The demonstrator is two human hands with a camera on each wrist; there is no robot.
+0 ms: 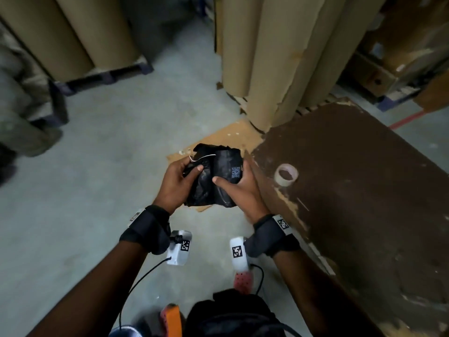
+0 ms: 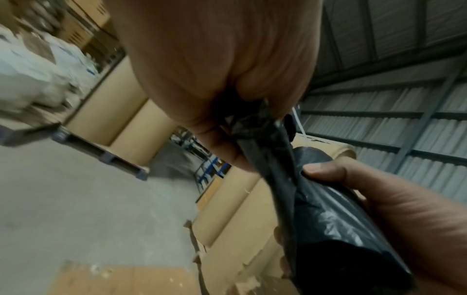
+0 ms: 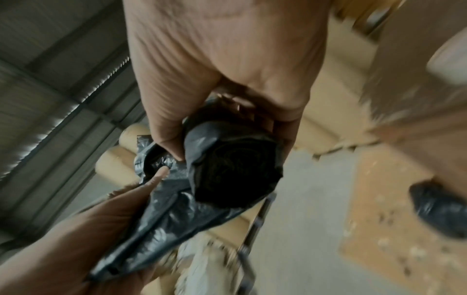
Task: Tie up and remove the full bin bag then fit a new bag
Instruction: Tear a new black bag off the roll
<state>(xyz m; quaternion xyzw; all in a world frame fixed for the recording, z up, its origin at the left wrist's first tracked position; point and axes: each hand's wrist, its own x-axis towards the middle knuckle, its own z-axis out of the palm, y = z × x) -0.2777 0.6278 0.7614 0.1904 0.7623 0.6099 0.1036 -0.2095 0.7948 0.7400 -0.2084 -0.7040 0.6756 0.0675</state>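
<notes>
A roll of black bin bags [image 1: 220,176] is held up in front of me between both hands, beside the worn brown table. My right hand [image 1: 239,186] grips the roll [image 3: 235,167] itself, fingers curled round it and thumb across the front. My left hand [image 1: 181,181] pinches the loose outer bag [image 2: 267,139] that hangs off the roll, thumb on top. A thin white strip lies across the top of the black plastic. No bin shows in any view.
A worn brown table [image 1: 352,190] with a roll of tape [image 1: 286,175] stands at the right. Tall brown paper rolls [image 1: 272,57] stand ahead, more on a pallet [image 1: 73,40] at the left. Flat cardboard [image 1: 226,139] lies on the concrete floor. A small black bundle [image 3: 439,209] lies low right.
</notes>
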